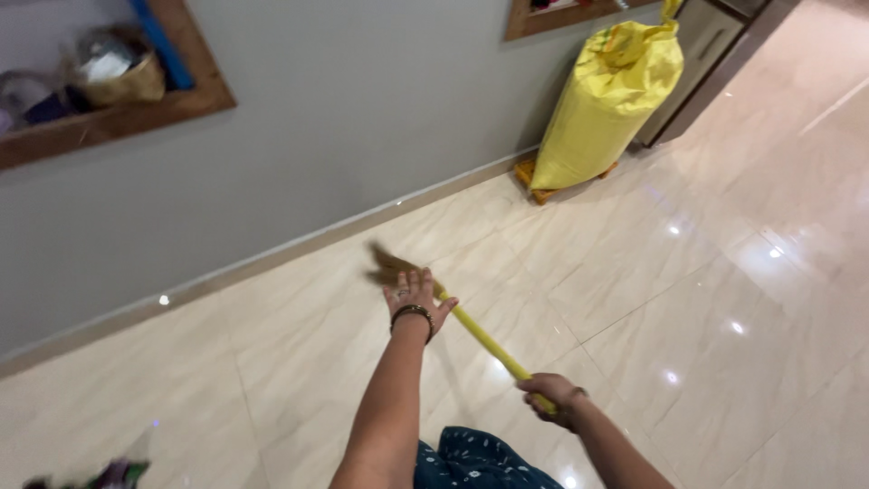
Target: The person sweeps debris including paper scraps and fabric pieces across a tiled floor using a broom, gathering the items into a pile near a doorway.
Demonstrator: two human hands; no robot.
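Note:
A broom with a yellow handle point(484, 340) and brown bristles point(387, 264) slants across the glossy cream tiled floor point(688, 272). My right hand point(550, 393) is closed around the handle's near end. My left hand point(416, 299), with a dark bangle at the wrist, is stretched forward with fingers spread. It lies over the handle just behind the bristles; whether it touches the handle is unclear. The bristles are blurred and rest near the wall's skirting.
A grey wall point(344, 118) runs along the left with a beige skirting. A full yellow sack point(611, 104) stands on a small wooden stand by the wall. Wooden-framed wall niches point(118, 100) hold assorted items. A cabinet point(715, 45) is at the back right.

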